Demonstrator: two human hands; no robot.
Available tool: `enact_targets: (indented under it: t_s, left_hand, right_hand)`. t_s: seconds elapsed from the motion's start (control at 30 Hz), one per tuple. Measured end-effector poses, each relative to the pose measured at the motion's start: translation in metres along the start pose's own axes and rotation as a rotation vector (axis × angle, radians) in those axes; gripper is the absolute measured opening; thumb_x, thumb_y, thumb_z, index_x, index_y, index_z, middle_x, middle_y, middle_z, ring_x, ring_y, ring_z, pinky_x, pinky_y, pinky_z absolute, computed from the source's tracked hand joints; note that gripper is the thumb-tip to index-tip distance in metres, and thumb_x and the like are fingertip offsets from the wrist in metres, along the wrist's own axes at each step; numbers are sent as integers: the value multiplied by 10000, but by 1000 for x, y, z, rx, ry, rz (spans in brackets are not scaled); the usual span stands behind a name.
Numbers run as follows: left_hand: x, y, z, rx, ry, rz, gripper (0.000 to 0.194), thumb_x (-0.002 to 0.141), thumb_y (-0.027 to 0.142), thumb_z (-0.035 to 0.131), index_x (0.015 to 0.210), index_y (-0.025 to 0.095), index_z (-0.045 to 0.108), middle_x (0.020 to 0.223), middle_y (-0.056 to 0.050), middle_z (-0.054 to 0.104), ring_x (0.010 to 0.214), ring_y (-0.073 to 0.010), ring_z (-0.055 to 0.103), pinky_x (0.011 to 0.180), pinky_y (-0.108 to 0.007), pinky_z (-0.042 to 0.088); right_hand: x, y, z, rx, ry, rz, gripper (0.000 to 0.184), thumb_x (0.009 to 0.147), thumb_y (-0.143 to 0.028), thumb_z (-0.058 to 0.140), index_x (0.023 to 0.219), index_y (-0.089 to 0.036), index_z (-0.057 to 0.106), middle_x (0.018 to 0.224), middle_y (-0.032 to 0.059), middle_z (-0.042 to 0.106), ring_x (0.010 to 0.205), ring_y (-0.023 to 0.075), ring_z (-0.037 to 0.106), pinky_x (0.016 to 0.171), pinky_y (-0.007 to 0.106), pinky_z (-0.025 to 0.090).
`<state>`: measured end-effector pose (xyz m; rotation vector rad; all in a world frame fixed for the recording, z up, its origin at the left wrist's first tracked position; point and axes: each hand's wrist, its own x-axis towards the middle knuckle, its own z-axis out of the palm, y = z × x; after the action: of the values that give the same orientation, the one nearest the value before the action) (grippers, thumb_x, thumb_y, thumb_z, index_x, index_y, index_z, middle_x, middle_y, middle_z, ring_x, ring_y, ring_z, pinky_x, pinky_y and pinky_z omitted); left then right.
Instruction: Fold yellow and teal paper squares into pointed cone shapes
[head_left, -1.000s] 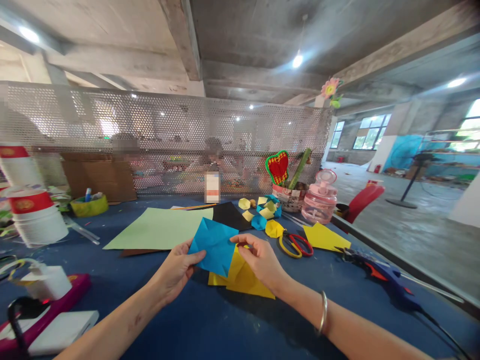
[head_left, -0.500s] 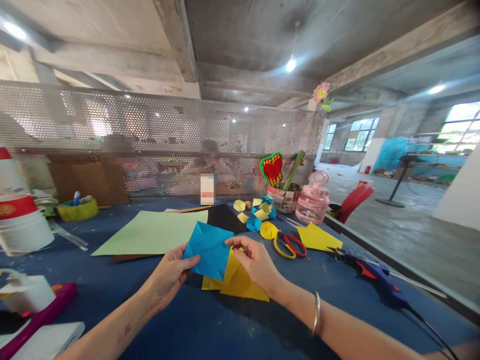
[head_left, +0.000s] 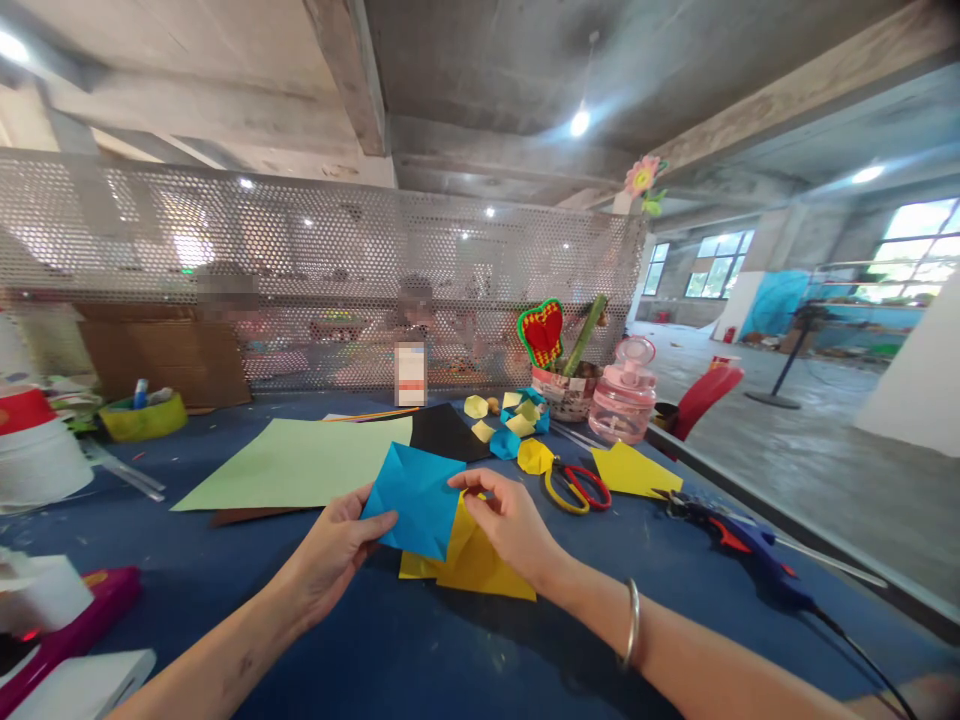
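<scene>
A square of blue paper (head_left: 417, 500) with crease lines is held up over the table, tilted toward me. My left hand (head_left: 341, 550) pinches its left side, thumb on the front and fingers behind. At the paper's right corner is my right hand (head_left: 510, 525), fingers curled, with thumb and index fingertip close together on the edge. Below lie yellow paper sheets (head_left: 487, 565), partly hidden by the blue square and my right hand. Behind it are a pale green sheet (head_left: 300, 460) and a black sheet (head_left: 446, 432).
Scissors (head_left: 577, 488), a yellow paper piece (head_left: 637, 468) and a blue glue gun (head_left: 750, 540) with a cord lie to the right. Small folded paper shapes (head_left: 535, 456) sit near a pink bottle (head_left: 622, 395). A power strip (head_left: 82, 635) is at left; a perforated screen (head_left: 322, 250) stands behind.
The camera view has shifted slightly, so the table items sit a little differently in frame. Both hands keep nearly the same grip on the blue paper.
</scene>
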<state>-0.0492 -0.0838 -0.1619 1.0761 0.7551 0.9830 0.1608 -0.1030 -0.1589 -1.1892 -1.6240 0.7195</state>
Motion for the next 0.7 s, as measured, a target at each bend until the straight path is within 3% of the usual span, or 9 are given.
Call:
enact_targets:
  t_s: [0.37,0.7]
  left_hand:
    - [-4,2,2,24,-6,15,416,674,219,788,1072,143,692,955,-80,763,830,-232,692,767,-304,523]
    - [-3,3,3,38,-16,27,388,687,237,784,1060,170,698,948,-64,763,877,-235,692,823,-320,513]
  right_hand:
    - [-1,3,0,-2,1,-36,249,816,-124,490,970,-178,678,981,43,696,865,169,628,735,281,480]
    - [0,2,-1,-18,1,-45,242,824,-136,480,957,-186,676,975,42,695,868,177,631,740,294,485]
